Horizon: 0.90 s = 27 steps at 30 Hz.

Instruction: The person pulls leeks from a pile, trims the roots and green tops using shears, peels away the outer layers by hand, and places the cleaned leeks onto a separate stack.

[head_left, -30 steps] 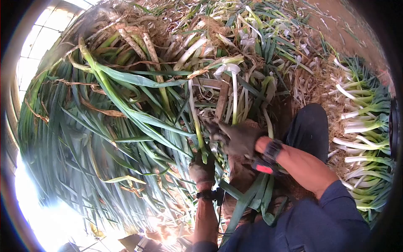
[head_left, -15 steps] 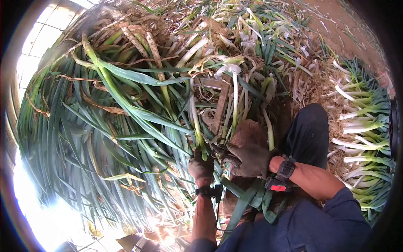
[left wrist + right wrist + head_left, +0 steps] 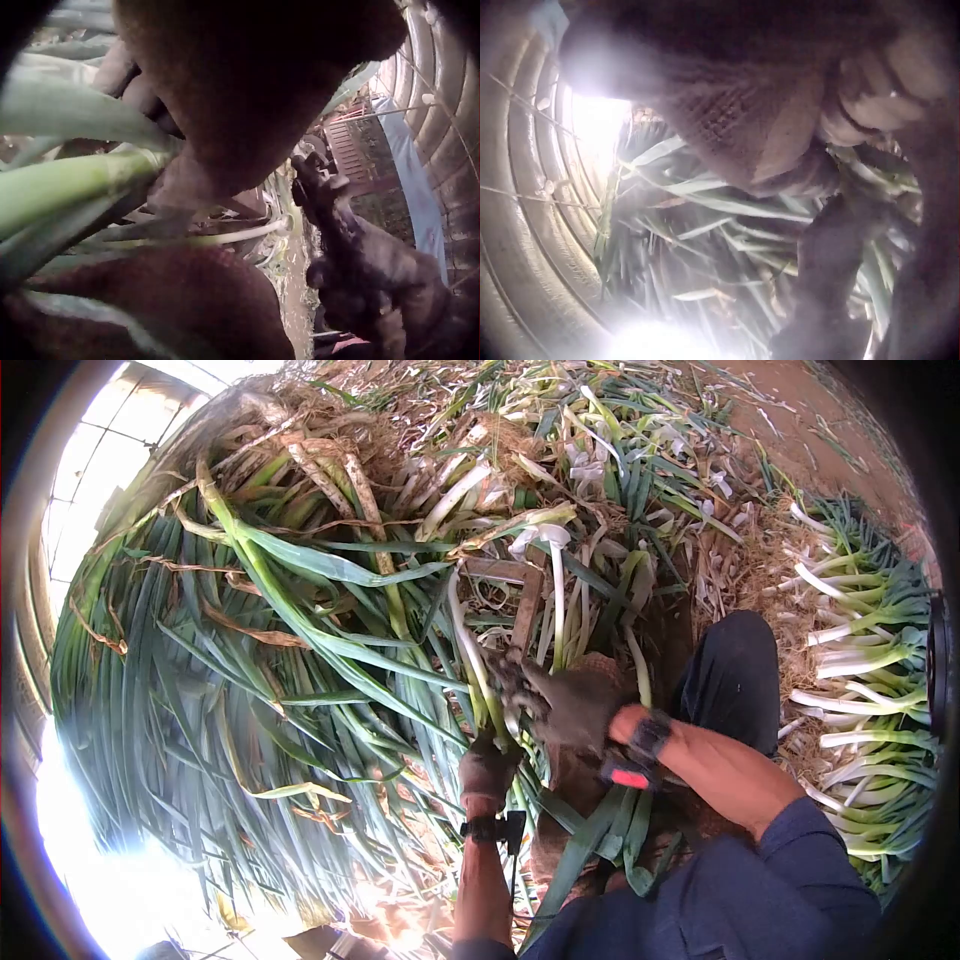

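My gloved left hand (image 3: 488, 772) grips a leek (image 3: 467, 635) by its green part, the white shank pointing up and away. In the left wrist view the leek's green stem (image 3: 67, 187) runs into the curled glove. My gloved right hand (image 3: 580, 705) is just right of the shank, its dark fingers (image 3: 515, 678) spread and loosely bent beside it. Nothing shows between these fingers in the left wrist view. Another white leek (image 3: 558, 600) stands behind the right hand, its lower part hidden by it. Long leek leaves (image 3: 595, 830) lie across the lap.
A big heap of untrimmed leeks (image 3: 250, 690) fills the left side. Cleaned leeks (image 3: 865, 660) lie in a row at the right. Stripped leaves and peelings (image 3: 640, 450) cover the ground ahead, near a wooden frame (image 3: 530, 600). A bent knee (image 3: 735, 670) is right of the hands.
Half a second ago my right hand drew back towards the lap; now it is up beside the shank again. My left hand has shifted slightly right with the leek, whose shank now shows whiter.
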Available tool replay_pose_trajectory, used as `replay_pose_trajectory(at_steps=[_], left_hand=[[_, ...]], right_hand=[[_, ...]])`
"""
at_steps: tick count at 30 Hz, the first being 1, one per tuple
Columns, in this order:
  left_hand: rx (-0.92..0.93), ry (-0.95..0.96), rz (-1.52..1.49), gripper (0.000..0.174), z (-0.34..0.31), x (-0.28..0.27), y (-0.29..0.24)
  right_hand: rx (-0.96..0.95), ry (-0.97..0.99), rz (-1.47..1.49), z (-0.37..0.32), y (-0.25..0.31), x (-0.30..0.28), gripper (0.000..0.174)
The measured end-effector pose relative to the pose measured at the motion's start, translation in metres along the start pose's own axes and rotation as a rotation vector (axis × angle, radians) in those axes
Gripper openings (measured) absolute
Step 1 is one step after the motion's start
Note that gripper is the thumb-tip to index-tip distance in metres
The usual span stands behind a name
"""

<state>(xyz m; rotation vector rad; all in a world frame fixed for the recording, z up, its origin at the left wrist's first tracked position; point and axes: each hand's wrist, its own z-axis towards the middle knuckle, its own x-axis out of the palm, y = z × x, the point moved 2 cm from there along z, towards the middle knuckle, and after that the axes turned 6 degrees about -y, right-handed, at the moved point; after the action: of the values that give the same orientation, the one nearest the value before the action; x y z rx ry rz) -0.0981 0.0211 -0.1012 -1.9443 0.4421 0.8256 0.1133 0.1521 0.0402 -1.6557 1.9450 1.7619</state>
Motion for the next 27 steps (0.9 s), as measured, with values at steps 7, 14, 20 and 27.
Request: replay_pose_trajectory(at_steps=[7, 14, 20, 27], left_hand=[[0.145, 0.126, 0.23, 0.051, -0.071, -0.015, -0.055], [0.534, 0.244, 0.294, 0.038, -0.063, -0.032, -0.127], [0.451, -0.307, -0.164, 0.035, 0.081, -0.078, -0.115], [0.051, -0.414, 0.629, 0.059, 0.159, -0.112, -0.094]], right_hand=[[-0.089, -0.135, -0.025, -0.054, -0.026, 0.011, 0.086], [-0.058, -0.321, -0.007, -0.041, -0.045, -0.007, 0.08], [0.027, -0.233, 0.159, -0.049, -0.044, -0.044, 0.084], [-0.065, -0.071, 0.054, -0.057, -0.036, -0.004, 0.088]])
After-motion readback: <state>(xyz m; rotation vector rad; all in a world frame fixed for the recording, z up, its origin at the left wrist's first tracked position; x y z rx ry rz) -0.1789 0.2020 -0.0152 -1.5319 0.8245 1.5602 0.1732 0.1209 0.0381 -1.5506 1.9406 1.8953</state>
